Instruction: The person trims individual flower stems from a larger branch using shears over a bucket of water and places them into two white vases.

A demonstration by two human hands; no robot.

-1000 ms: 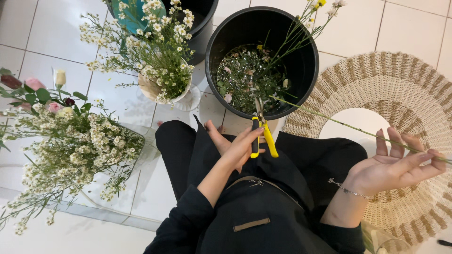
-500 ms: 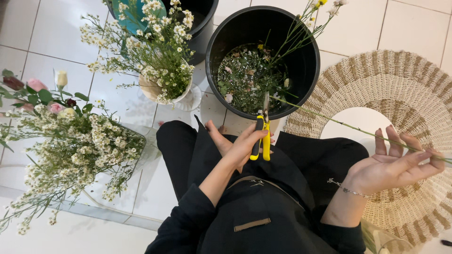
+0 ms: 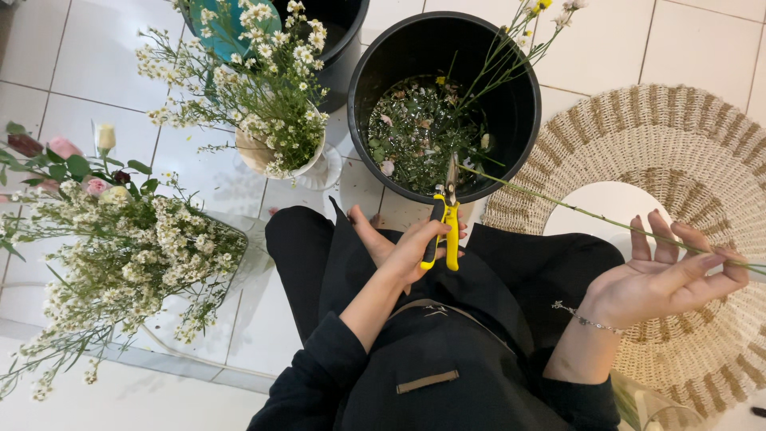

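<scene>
A white tiled floor (image 3: 96, 64) with grey grout lines fills the head view, and the person sits on it in dark clothing, legs folded under the hands. To the right lies a round woven mat (image 3: 702, 168) in tan and cream rings, with a pale round centre. No packages, labels or signs can be made out here.

A black bucket (image 3: 519, 96) stands just ahead of the knees, its bottom littered with green trimmings and petals. A second dark tub (image 3: 347, 32) stands behind it to the left, touching a white pot (image 3: 307, 164) of small white daisy-like flowers. At the far left, a loose bunch of white sprays with pink rosebuds (image 3: 104, 239) lies on clear wrapping.

The left hand (image 3: 411, 247) is clenched around yellow-handled pruning shears (image 3: 444, 223), their short blades closed and pointing up at the bucket's near rim. The right hand (image 3: 666, 275) is palm-up with fingers spread and lightly curled, a long thin green stem (image 3: 574, 209) resting across its fingertips; the stem runs left toward the shears' blades and the bucket.
</scene>
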